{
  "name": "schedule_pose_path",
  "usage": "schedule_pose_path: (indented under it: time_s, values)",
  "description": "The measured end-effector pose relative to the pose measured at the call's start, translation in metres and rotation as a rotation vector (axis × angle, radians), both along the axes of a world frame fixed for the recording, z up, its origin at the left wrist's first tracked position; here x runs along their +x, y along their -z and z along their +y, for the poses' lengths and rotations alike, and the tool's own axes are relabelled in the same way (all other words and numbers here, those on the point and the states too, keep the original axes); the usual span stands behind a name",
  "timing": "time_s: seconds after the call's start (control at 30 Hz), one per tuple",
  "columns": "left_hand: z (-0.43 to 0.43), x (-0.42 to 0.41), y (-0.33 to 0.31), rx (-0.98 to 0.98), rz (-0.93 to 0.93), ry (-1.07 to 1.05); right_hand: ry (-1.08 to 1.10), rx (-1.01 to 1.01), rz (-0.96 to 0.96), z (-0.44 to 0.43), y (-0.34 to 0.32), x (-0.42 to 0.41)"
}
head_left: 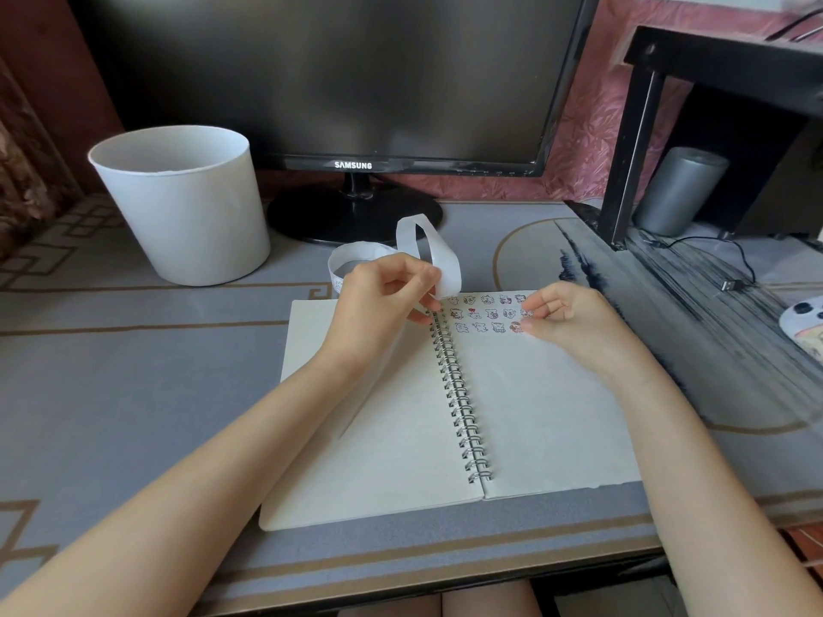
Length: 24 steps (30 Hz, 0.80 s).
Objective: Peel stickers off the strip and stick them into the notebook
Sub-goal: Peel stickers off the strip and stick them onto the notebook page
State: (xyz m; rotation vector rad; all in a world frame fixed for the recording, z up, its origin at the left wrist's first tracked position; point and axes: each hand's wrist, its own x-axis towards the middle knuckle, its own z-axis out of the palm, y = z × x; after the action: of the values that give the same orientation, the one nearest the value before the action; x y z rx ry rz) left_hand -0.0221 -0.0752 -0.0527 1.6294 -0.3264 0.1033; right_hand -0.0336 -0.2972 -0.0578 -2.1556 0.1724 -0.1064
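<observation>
Left hand (378, 305) pinches the curling strip (447, 271) over the open notebook (534, 416); right hand (568, 320) fingertips pinch a sticker (527, 313) (far right page).

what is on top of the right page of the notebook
Three rows of small cartoon stickers along its top edge, with fingertips of the right hand at their right end. Any sticker under those fingertips is covered. The left hand holds the strip over the spiral.

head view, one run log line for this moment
step: sticking | left hand: pinches strip over spiral | right hand: touches stickers, hold unclear | notebook: open flat, sticker rows atop right page
</observation>
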Motion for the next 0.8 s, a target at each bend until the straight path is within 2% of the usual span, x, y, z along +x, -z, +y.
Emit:
schedule_pose_path:
  time_s: [0.1,0.17,0.27,0.4,0.53,0.7,0.8]
  values:
    - [0.000,0.000,-0.001,-0.004,-0.004,0.003,0.024,-0.029,-0.075,0.001,0.000,0.000]
    - [0.001,-0.001,-0.002,0.000,-0.012,0.013,0.011,-0.032,-0.218,0.008,-0.004,-0.002]
    - [0.000,-0.001,-0.003,-0.013,-0.016,0.029,-0.136,-0.032,-0.402,0.027,-0.015,-0.010]
    - [-0.001,-0.002,-0.004,-0.030,-0.014,0.064,-0.288,-0.047,-0.414,0.042,-0.018,-0.016]
    - [-0.002,-0.004,-0.005,-0.042,-0.010,0.109,-0.282,-0.018,-0.459,0.045,-0.017,-0.017]
    - [-0.002,-0.003,-0.008,-0.071,0.000,0.127,-0.240,0.138,-0.478,0.048,-0.018,-0.016]
    - [-0.003,-0.004,-0.005,-0.014,0.000,0.147,-0.224,0.182,-0.468,0.048,-0.019,-0.015]
